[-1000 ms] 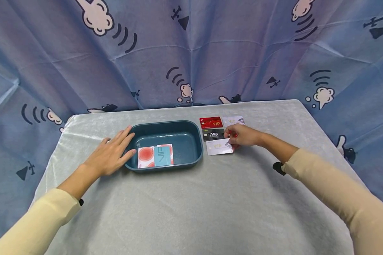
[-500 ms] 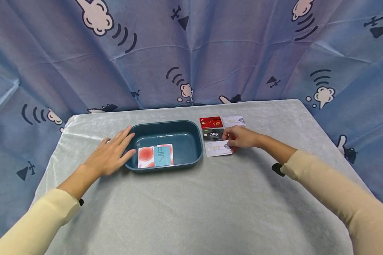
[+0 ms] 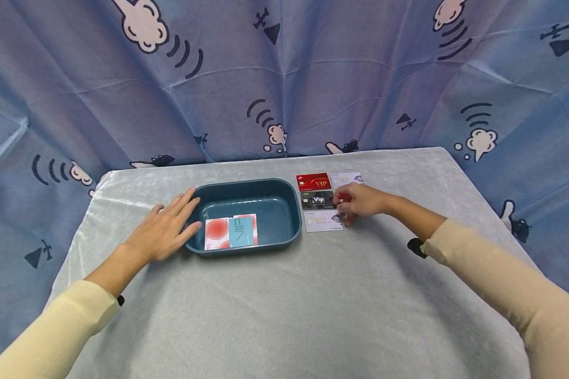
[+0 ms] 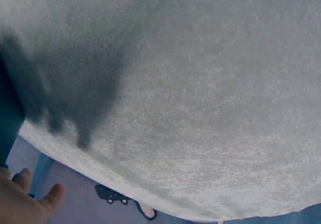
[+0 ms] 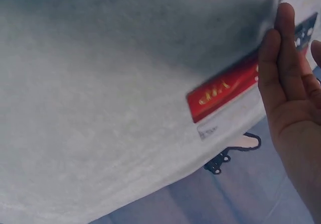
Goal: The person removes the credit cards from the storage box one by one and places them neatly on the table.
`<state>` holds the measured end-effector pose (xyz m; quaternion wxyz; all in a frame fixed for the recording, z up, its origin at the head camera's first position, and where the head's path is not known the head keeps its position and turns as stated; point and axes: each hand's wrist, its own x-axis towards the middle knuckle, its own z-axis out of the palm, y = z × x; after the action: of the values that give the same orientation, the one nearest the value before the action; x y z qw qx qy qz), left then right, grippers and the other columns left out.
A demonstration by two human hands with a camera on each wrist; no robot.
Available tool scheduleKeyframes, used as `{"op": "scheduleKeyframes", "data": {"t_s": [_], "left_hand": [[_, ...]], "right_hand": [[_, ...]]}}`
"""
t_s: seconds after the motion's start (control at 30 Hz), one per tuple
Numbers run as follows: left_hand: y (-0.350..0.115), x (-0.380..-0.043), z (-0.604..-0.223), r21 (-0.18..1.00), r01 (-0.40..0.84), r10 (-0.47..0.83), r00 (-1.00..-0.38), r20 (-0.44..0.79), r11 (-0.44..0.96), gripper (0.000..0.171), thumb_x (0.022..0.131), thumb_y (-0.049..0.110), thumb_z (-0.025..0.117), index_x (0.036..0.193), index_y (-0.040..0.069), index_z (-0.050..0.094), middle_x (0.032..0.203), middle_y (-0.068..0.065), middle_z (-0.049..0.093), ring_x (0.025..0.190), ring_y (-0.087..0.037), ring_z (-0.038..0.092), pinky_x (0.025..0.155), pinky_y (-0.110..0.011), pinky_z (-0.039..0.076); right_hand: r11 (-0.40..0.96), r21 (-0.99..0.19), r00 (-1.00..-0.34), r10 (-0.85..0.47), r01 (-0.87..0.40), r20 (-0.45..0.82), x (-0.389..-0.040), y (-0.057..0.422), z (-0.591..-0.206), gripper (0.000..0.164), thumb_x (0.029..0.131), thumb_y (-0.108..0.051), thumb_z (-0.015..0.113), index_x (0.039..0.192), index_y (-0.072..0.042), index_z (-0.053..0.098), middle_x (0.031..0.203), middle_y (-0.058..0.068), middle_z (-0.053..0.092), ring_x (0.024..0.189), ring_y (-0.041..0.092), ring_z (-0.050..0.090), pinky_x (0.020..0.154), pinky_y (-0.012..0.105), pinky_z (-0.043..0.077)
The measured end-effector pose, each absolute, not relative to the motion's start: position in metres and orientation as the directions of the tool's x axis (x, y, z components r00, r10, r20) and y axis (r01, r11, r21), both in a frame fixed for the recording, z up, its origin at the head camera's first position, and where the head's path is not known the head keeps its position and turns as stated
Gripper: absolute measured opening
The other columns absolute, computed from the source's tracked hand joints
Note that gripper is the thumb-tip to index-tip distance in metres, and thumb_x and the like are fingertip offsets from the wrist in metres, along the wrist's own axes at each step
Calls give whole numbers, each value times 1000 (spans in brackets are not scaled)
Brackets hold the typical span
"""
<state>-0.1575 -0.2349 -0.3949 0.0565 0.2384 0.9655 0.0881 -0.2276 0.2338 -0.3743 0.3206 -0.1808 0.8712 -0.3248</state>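
My left hand (image 3: 163, 231) lies over the left rim of a dark teal tray (image 3: 300, 213), its fingers spread. In the tray are a light blue card (image 3: 243, 237) and cards with red circles (image 3: 216, 231). A white VIP card (image 3: 322, 221) lies flat on the cloth right of the tray. My right hand (image 3: 360, 201) hovers at its right end, thumb and fingers apart with nothing between them. Partly hidden below that hand is a red VIP card (image 5: 215, 98). Beside it lies a black Vip card (image 3: 317, 200).
Behind these lie another red VIP card (image 3: 314, 182) and a second white card (image 3: 345, 178), forming rows with the others. A pale grey cloth (image 3: 284, 305) covers the table. A blue patterned curtain (image 3: 313, 79) hangs along the far edge.
My right hand slid the white card slightly left and toward me beside the black one, then let go and drew back to the right. The left hand has stayed on the tray.
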Motion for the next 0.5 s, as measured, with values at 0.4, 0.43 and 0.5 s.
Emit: {"op": "scheduleKeyframes", "data": {"t_s": [0.4,0.43,0.5], "left_hand": [[-235,-158,-395,198,444,466,-881,-78,874,68,104,46,41,157,4,26,167,-10,8,149,-38,20,110,-68,22],[-234,-158,-395,198,445,467,-881,-77,873,69,104,46,41,157,4,27,167,-10,8,149,-38,20,110,-68,22],[-234,-158,-395,197,445,467,-881,-79,873,68,104,46,41,157,5,26,167,-10,8,149,-38,20,110,-68,22]], "right_hand": [[731,-631,-743,-568,-258,-355,-242,205,-334,25,100,-11,55,119,3,58,113,21,62,81,29,71,94,49,50],[730,-631,-742,-571,-263,-351,-243,201,-332,25,100,-12,55,119,2,58,114,21,62,82,29,71,93,49,51],[720,-641,-743,-577,-266,-340,-244,193,-326,24,100,-12,56,119,1,59,116,21,62,82,29,70,91,47,53]]}}
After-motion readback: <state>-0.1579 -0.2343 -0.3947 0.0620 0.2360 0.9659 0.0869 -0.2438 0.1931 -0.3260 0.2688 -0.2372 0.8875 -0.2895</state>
